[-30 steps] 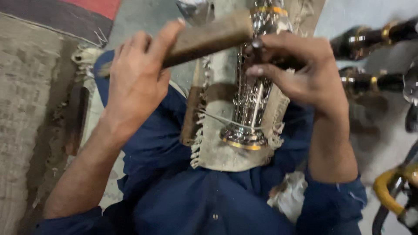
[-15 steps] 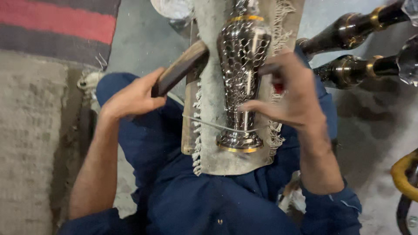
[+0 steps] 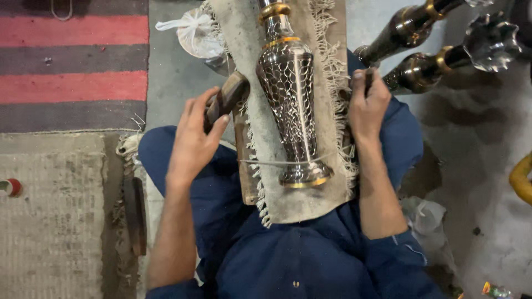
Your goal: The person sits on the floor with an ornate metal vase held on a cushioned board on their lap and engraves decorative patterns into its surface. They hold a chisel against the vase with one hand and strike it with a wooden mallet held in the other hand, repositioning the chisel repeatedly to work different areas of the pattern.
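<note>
Glossy, patterned metal vase (image 3: 288,105); rough, frayed cloth pad (image 3: 310,199); dark smooth wooden mallet (image 3: 224,99); coarse woven rug (image 3: 55,216).

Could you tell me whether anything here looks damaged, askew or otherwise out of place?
Nothing looks broken. The patterned metal vase lies flat on a frayed, fringed cloth over the lap, with a thin wire across its foot. The left hand grips a wooden mallet; the right hand holds the cloth's edge. A crumpled plastic bag sits on the floor.
</note>
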`<state>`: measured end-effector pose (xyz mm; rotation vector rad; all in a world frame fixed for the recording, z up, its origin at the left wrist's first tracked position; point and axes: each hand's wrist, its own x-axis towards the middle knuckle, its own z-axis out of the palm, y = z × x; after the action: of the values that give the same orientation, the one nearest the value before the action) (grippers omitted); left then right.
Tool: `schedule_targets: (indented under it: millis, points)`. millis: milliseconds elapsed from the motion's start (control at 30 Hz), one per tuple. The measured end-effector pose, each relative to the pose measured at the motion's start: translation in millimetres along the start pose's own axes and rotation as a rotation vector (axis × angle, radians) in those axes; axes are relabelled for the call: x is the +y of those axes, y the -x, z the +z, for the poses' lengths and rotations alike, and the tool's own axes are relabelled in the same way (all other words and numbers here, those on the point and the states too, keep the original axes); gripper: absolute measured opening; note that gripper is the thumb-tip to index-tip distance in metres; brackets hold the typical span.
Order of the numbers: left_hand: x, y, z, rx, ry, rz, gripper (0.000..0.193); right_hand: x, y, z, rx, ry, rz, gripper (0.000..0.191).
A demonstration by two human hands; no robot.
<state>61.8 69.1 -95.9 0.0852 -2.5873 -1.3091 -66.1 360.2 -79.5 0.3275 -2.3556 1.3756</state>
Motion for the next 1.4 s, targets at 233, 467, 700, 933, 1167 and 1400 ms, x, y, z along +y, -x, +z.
schedule_targets:
  millis: [233,467,700,933,1167,1400]
  points:
    - [-6,2,-4,-0.090,-0.064,-0.065,0.059,-33,20,-10,-0.114,0.182,0.090,0.030]
    - [-19,-5,-17,-0.157,0.113,0.079,0.062,-55,38,-30,-0.202,0.107,0.128,0.032]
    - [55,20,-2,0.091,-0.003,0.454,0.060,-35,58,-46,-0.192,0.109,0.287,0.020]
    - [120,31,64,-0.172,-0.022,0.988,0.033,-7,49,-46,-0.209,-0.230,0.485,0.015]
    - [97,15,75,-0.119,-0.090,1.122,0.023,-20,36,-67,-0.077,-0.361,0.416,0.013]
    - [80,2,75,-0.034,0.172,1.157,0.017,-36,20,-43,-0.037,-0.743,0.525,0.033]
